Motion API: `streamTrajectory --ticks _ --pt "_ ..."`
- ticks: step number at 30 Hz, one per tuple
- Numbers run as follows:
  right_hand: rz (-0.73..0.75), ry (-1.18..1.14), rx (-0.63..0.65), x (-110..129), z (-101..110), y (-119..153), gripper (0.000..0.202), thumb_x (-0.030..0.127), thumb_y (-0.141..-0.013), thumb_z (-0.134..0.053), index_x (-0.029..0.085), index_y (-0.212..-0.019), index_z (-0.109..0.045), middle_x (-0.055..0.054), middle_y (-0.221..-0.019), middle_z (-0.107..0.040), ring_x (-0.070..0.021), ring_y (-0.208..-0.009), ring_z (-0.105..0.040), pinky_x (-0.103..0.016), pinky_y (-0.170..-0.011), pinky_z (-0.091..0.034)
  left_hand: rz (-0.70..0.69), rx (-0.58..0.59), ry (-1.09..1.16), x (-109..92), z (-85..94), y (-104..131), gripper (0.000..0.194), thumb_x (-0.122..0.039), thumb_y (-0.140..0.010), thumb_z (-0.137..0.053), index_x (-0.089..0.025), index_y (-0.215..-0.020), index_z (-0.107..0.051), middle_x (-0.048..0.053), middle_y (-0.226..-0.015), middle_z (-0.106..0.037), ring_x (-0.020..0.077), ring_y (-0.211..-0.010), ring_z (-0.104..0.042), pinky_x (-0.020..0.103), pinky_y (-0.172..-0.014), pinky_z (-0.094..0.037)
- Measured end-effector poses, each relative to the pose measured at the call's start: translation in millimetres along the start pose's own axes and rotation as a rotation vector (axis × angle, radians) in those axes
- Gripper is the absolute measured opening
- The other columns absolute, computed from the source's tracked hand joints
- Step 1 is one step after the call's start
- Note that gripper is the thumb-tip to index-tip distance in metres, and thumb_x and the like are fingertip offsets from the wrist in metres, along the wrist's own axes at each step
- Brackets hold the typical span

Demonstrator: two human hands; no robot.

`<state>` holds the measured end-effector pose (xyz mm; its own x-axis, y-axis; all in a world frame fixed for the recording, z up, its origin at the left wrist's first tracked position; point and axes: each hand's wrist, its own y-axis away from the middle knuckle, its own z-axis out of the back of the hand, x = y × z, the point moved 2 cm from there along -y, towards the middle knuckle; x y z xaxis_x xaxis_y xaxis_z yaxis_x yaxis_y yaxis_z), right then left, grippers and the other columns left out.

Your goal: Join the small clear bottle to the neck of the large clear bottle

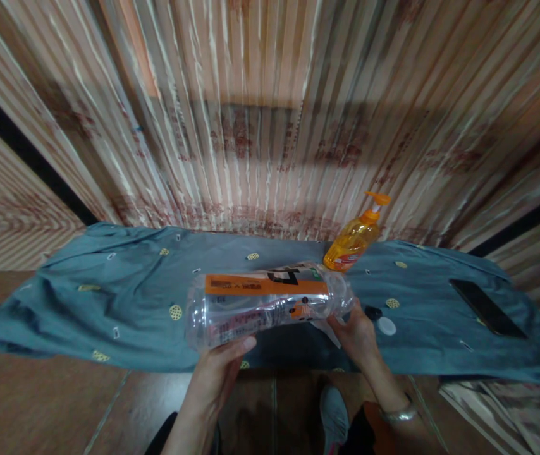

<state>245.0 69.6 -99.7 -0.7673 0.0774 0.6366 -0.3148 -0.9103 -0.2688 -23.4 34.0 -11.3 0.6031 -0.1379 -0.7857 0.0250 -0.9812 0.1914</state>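
2 containers in play: a clear bottle (263, 313) lying sideways between the hands, and behind its neck end, on the blue-green cloth (141, 297), a pump bottle (351, 243) with amber liquid showing through its walls under an orange pump head (378, 198). Look at that clear bottle, big and glossy, see-through plastic, wrapped in a creased film label (246, 285) with an orange band and dark print. Its base points left, its neck right. And the grip! Left hand (217, 370) at the base end, thumb along the near lower side, other fingers mostly hidden below; right hand (361, 335) curled against the neck end, pinching there. Just beside the right hand sits 1 white disc (386, 326); farther right, 1 dark phone (487, 308) lies flat.
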Motion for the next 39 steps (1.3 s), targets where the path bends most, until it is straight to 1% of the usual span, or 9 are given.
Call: streamTrajectory --ticks 4,7,11,17,22,27,31,34,39 --pt "0.007 -0.002 -0.009 2.1 1.3 0.0 0.062 0.058 -0.076 -0.052 0.013 -0.118 -0.051 -0.014 -0.096 -0.070 -0.0288 -0.086 -0.068 -0.038 -0.070 -0.053 -0.006 0.000 0.016 0.2 0.7 -0.3 0.036 -0.015 -0.050 -0.082 -0.021 -0.085 -0.074 0.005 -0.089 -0.076 0.0267 -0.098 -0.068 0.041 -0.100 -0.045" --pt "-0.007 0.004 0.002 3.4 2.2 0.1 0.062 0.057 -0.075 -0.053 0.012 -0.118 -0.051 -0.014 -0.093 -0.070 -0.0292 -0.085 -0.068 -0.038 -0.070 -0.053 0.001 0.001 0.008 0.1 1.3 0.1 0.034 -0.016 -0.050 -0.083 -0.019 -0.084 -0.074 0.005 -0.088 -0.076 0.0265 -0.098 -0.068 0.040 -0.101 -0.044" --pt "0.002 0.001 -0.006 3.9 2.4 0.3 0.059 0.053 -0.075 -0.053 0.013 -0.118 -0.052 -0.014 -0.100 -0.070 -0.0290 -0.090 -0.068 -0.038 -0.074 -0.053 0.004 -0.005 0.003 0.3 1.9 0.2 0.032 -0.016 -0.051 -0.083 -0.019 -0.081 -0.074 0.006 -0.089 -0.076 0.0267 -0.096 -0.068 0.041 -0.099 -0.046" --pt "-0.023 0.018 0.006 3.2 2.4 0.2 0.056 0.048 -0.075 -0.056 0.015 -0.120 -0.051 -0.013 -0.102 -0.070 -0.0279 -0.090 -0.068 -0.037 -0.074 -0.053 -0.002 -0.019 0.032 -0.8 -0.8 1.1 0.033 -0.014 -0.050 -0.083 -0.020 -0.081 -0.073 0.005 -0.089 -0.076 0.0259 -0.096 -0.068 0.041 -0.098 -0.047" --pt "0.019 0.036 -0.013 2.7 2.5 -0.4 0.056 0.053 -0.076 -0.053 0.014 -0.118 -0.052 -0.012 -0.098 -0.070 -0.0276 -0.087 -0.068 -0.037 -0.070 -0.053 -0.004 -0.004 0.041 -1.0 -2.4 1.9 0.033 -0.015 -0.050 -0.083 -0.020 -0.081 -0.073 0.004 -0.090 -0.076 0.0261 -0.103 -0.066 0.041 -0.102 -0.043" --pt "0.041 0.070 -0.038 -0.3 1.6 -0.4 0.057 0.055 -0.077 -0.051 0.012 -0.114 -0.053 -0.014 -0.090 -0.071 -0.0275 -0.079 -0.069 -0.035 -0.065 -0.052 -0.010 0.019 0.033 0.8 -0.9 0.2 0.033 -0.017 -0.051 -0.083 -0.020 -0.083 -0.074 0.004 -0.089 -0.076 0.0258 -0.099 -0.067 0.042 -0.101 -0.044" --pt "0.048 0.067 -0.029 0.4 2.2 -0.6 0.057 0.056 -0.078 -0.051 0.013 -0.115 -0.053 -0.013 -0.091 -0.071 -0.0277 -0.082 -0.069 -0.034 -0.066 -0.052 -0.010 0.030 0.022 0.8 -0.7 -0.5 0.035 -0.018 -0.051 -0.083 -0.019 -0.085 -0.074 0.006 -0.090 -0.076 0.0279 -0.100 -0.067 0.045 -0.102 -0.042" --pt "0.041 0.056 -0.029 2.0 2.9 -0.8 0.057 0.056 -0.077 -0.051 0.013 -0.114 -0.053 -0.014 -0.092 -0.071 -0.0282 -0.083 -0.068 -0.034 -0.067 -0.052 -0.004 0.029 0.020 0.8 -0.6 -0.2 0.034 -0.018 -0.052 -0.083 -0.019 -0.084 -0.074 0.006 -0.087 -0.076 0.0280 -0.102 -0.066 0.044 -0.103 -0.041" --pt "0.044 0.058 -0.035 3.3 3.2 -0.6 0.058 0.055 -0.077 -0.051 0.012 -0.114 -0.053 -0.015 -0.093 -0.070 -0.0286 -0.083 -0.069 -0.035 -0.067 -0.052 -0.002 0.020 0.014 3.2 2.9 -1.6 0.035 -0.018 -0.052 -0.082 -0.018 -0.086 -0.074 0.007 -0.091 -0.077 0.0273 -0.096 -0.068 0.043 -0.100 -0.044"
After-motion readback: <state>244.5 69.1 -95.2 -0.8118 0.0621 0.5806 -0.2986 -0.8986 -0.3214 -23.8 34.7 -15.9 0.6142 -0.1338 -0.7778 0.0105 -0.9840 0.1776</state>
